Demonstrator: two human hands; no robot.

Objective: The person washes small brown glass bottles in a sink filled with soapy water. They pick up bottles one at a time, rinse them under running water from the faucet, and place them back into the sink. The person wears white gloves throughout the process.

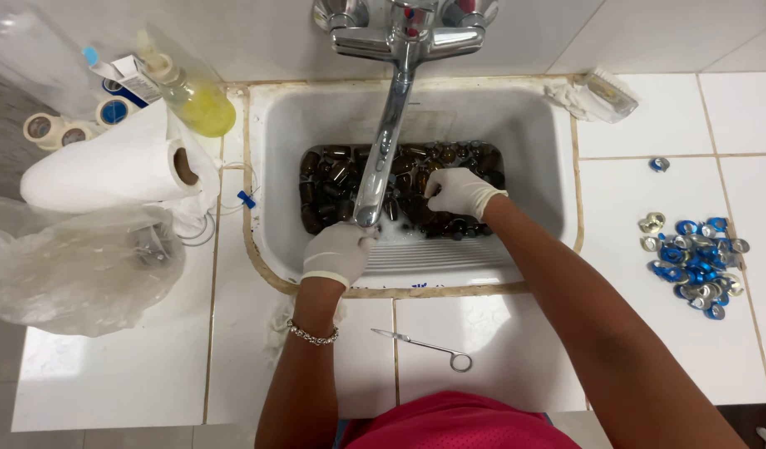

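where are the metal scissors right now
In the head view, the slim metal scissors lie on the white tiled counter just in front of the white sink, between the person's forearms, nearer the gloved left hand.

Small scissors [429, 347] lie on the white worktop [674, 333], just below the grip. A heap of blue and silver caps [693, 264] sits far right. A paper roll [108, 170] and yellow soap bottle [192, 98] are left.

Gloved hands [400, 224] among brown vials [333, 179] in white sink [533, 125]
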